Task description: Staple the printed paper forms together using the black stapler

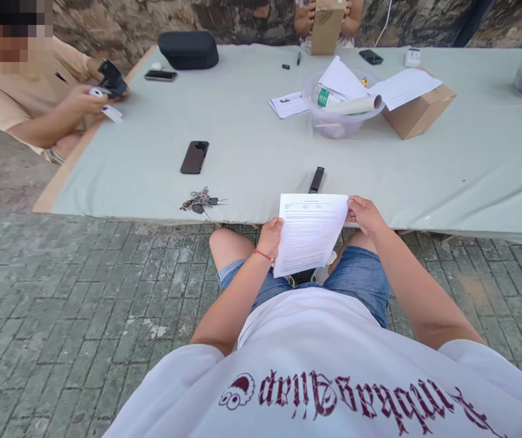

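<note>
A printed sheet of paper (310, 234) is held tilted above my lap, its top edge over the table's front edge. My left hand (271, 236) pinches its left edge, a red bracelet on the wrist. At the upper right edge, my right hand (367, 214) grips the sheet between thumb and fingers. Just beyond the paper lies a small black device (317, 179), its near end close to the sheet's top edge. A bunch of keys (201, 201) rests near the table edge to the left, with a black phone (194, 157) behind it.
On the covered table (252, 146) stands a clear plastic tub (341, 126) holding a bottle and papers, beside a cardboard box (418, 112). A black case (188, 50) lies at the back left. One person (76, 103) handles small devices at left; others sit at the far and right sides.
</note>
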The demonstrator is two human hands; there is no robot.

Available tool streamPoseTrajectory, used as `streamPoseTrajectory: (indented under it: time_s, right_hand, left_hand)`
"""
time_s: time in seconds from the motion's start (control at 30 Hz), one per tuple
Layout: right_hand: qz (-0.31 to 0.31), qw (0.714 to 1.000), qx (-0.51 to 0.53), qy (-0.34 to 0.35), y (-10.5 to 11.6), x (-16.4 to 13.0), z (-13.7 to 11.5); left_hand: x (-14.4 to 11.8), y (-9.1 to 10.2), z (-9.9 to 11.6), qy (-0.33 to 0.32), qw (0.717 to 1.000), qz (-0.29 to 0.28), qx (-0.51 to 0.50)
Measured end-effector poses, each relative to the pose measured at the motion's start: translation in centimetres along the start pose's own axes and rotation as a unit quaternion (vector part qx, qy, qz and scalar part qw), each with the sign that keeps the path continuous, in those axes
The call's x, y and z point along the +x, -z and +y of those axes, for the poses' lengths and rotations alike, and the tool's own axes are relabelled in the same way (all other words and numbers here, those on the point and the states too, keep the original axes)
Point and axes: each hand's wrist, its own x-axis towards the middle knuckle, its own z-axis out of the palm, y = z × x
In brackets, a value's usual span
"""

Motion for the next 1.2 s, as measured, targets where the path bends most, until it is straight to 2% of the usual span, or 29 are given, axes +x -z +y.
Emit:
streamPoseTrajectory:
  time_s: [0.1, 0.2, 0.33, 0.63, 0.8, 0.93, 1.2]
  right_hand:
    - [0.025, 0.999, -0.028, 0.018, -1.8, 0.1, 2.0]
    - [0.098, 0.992, -0.072, 0.045, -3.0, 0.2, 3.8]
    - [0.163, 0.983, -0.071, 0.033, -3.5, 0.4, 5.3]
    - [0.187, 0.981, -0.006, 0.047, -3.9, 0.7, 5.3]
    - [0.195, 0.974, 0.108, 0.038, -4.8, 0.7, 5.3]
    - [0.207, 0.964, 0.16, 0.04, -5.2, 0.7, 5.2]
    - [0.183, 0.953, 0.24, 0.041, -4.8, 0.7, 4.4]
  left_hand:
    - [0.4, -0.1, -0.5, 0.035, 0.999, 0.016, -0.017]
    - [0.5, -0.3, -1.1, 0.026, 0.998, 0.05, 0.013]
    - [0.4, -0.8, -1.4, 0.02, 0.996, 0.077, 0.031]
    - [0.2, -1.2, -1.5, -0.003, 0.996, 0.078, 0.039]
    - [-0.5, -0.8, -1.2, -0.042, 0.994, 0.086, 0.051]
    - [-1.0, -0.5, -0.9, -0.068, 0.99, 0.091, 0.078]
    - [-1.0, -0.3, -0.8, -0.077, 0.99, 0.086, 0.08]
